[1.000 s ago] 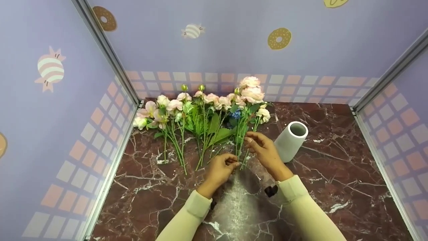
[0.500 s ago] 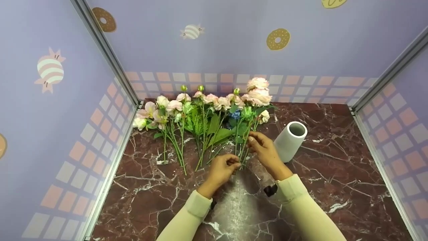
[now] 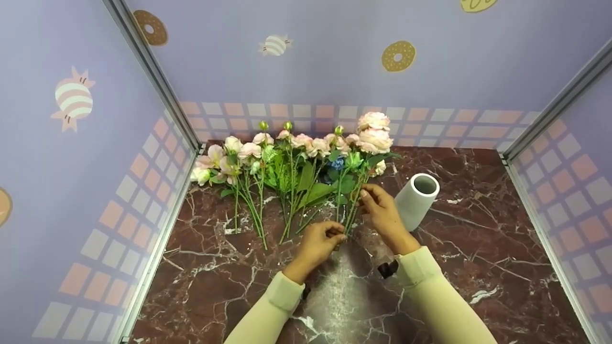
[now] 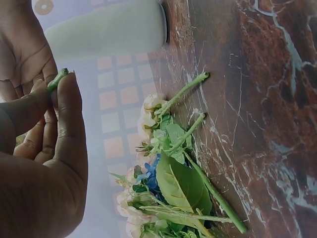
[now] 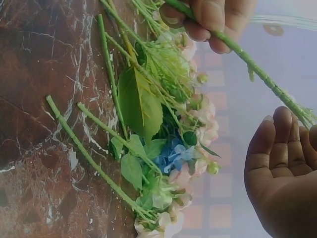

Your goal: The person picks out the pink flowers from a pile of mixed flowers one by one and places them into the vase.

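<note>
A long-stemmed flower [image 3: 374, 138] with large pale pink, peony-like blooms is held above the table in a slight tilt to the right. My left hand [image 3: 319, 242] pinches its green stem [image 5: 247, 62] near the cut end, which pokes out between thumb and finger in the left wrist view. Higher up the stem, my right hand [image 3: 384, 215] holds it between thumb and fingertips, the palm turned up in the right wrist view. Below and behind lie other flowers: a small blue bloom [image 3: 337, 163], a broad green leaf [image 5: 141, 106] and a pale bloom [image 3: 380, 167].
A white vase [image 3: 415, 205] stands just right of my right hand, its mouth facing up. Leftward along the back wall lies a row of white and pink flowers [image 3: 249, 150], stems toward me. Patterned panels enclose the marbled table [image 3: 478, 248] on three sides.
The pink flower's blooms have swung to the right, and my right hand has shifted slightly right with the stem. My left hand has barely moved. The green bloom behind now shows more.
</note>
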Available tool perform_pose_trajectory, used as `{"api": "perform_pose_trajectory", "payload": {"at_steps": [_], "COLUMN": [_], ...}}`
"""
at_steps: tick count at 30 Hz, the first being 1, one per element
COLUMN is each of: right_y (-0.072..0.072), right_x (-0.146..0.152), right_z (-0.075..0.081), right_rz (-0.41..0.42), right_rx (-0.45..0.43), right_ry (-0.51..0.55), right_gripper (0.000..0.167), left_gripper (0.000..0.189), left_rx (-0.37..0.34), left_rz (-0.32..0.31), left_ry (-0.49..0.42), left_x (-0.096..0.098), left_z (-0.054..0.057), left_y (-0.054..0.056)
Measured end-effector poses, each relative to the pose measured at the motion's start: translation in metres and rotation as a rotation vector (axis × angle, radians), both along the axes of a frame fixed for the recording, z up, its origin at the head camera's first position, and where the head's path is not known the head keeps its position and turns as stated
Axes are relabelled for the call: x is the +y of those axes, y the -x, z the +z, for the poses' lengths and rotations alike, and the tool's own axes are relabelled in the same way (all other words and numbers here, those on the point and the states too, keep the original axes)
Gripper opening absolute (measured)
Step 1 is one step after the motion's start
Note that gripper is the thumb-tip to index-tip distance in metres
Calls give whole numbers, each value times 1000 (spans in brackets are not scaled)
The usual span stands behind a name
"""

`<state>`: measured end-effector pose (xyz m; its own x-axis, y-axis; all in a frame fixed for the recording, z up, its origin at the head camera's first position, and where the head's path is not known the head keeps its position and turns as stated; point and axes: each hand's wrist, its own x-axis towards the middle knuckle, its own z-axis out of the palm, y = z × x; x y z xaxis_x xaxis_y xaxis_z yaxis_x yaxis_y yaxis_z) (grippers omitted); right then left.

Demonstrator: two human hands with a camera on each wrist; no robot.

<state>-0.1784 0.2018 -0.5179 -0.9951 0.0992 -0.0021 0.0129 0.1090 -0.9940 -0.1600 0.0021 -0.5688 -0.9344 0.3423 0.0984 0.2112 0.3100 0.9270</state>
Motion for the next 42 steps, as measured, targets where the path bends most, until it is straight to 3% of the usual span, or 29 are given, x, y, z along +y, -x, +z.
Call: {"api": "perform_pose_trajectory", "payload": {"at_steps": [9,22,31,42], "right_y": [1,0,-1,-3], "right_x": [0,6,8,7], "right_z": [1,3,4,3], "right_rz": [-19,-30,1,9], "right_rx": [30,37,14,-44], "right_ry": [39,-12,-26,37], "right_gripper": [26,24,32,30], "left_gripper": [13,13,13,16], "left_rx": [-60,-58,-49,-114], "left_rz": [-7,-25,-26,-21], "left_ry": [-26,-7,-16,-84], "left_x": [3,6,8,8], "left_z": [2,2,3,3], "left_y": [-3,-6,-6,-7]}}
